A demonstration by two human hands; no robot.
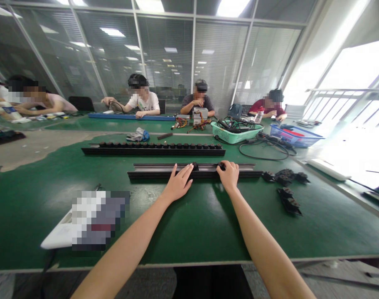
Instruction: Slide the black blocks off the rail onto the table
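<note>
A long black rail with a pale inner channel (155, 167) lies crosswise on the green table in front of me. My left hand (178, 185) rests on the rail's near edge, fingers stretched out, by a small black part (195, 166) seated in the channel. Farther right, my right hand (229, 175) grips another small black part (220, 166) at the channel, its fingertips curled round it. Beyond lies a second black rail (152, 152), filled with a row of black parts. Several loose black parts (284, 176) lie to the right of the near rail.
A white device (60, 232) stands at the left front. Farther back are grey-blue gloves (138, 135), a green basket of cables (236, 135), a blue basket (297, 137) and a black cable (264, 158). Several people sit along the far side.
</note>
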